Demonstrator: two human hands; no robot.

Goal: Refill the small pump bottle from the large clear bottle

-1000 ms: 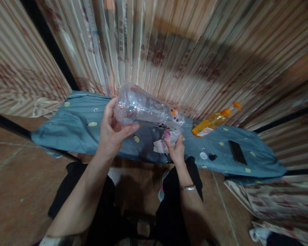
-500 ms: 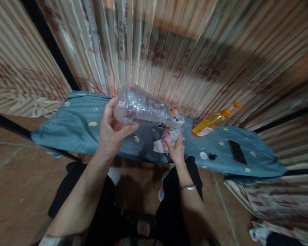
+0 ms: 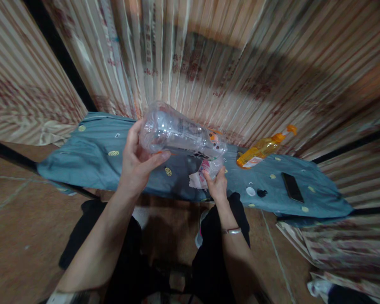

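My left hand (image 3: 137,162) is wrapped round the base end of a large clear plastic bottle (image 3: 183,133), tilted with its other end lower and to the right. Beneath that lower end, my right hand (image 3: 218,184) grips a smaller clear plastic bottle (image 3: 214,165) with a pink and white, ragged-edged label (image 3: 196,179). The two bottles overlap in view; whether their mouths touch is hidden. A white cap (image 3: 250,191) and a small black cap-like piece (image 3: 262,193) lie on the cloth to the right of my right hand.
A blue-green patterned cloth (image 3: 95,169) covers the narrow surface before me. An orange pump bottle (image 3: 256,155) stands at the back right, and a dark phone (image 3: 292,187) lies farther right. Striped curtains (image 3: 193,63) hang behind, with black frame bars (image 3: 63,59) at the sides.
Almost nothing differs. Both hands keep their grip on the two bottles, and the whole view has shifted very slightly.
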